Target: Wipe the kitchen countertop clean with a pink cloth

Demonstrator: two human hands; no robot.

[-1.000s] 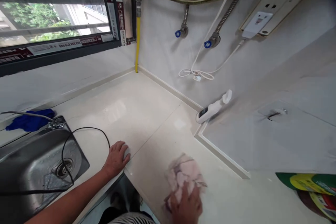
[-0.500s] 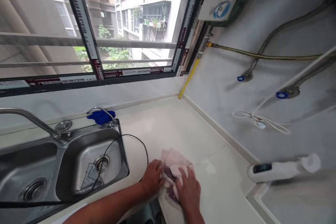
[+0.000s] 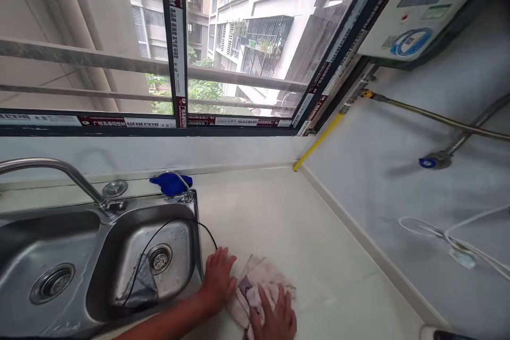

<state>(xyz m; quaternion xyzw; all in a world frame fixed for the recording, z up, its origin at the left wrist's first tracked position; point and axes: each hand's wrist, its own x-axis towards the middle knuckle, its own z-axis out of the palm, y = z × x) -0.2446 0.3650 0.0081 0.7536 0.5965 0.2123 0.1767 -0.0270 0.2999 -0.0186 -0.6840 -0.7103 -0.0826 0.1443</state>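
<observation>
A pale pink cloth (image 3: 261, 279) with a purple patch lies bunched on the cream countertop (image 3: 319, 276), to the right of the sink. My right hand (image 3: 275, 316) presses down on it, its bent fingers gripping the folds. Just left of the cloth, my left hand (image 3: 217, 281) has its fingers apart and holds nothing. It sits by the sink's right edge, where a thin black cable (image 3: 207, 229) runs up to its fingertips.
The double steel sink (image 3: 197, 244) has a grey, wet-looking bag or cloth (image 3: 139, 287) in its right basin. A blue cloth (image 3: 171, 184) hangs by the small tap. Along the right wall are a yellow pipe (image 3: 319, 142), a valve (image 3: 434, 160) and a white cord (image 3: 418, 226).
The view has swung left, so the scene shifts rightward. My left hand has come off the cloth and spread its fingers. My right hand stays on the cloth, whose folds have changed shape.
</observation>
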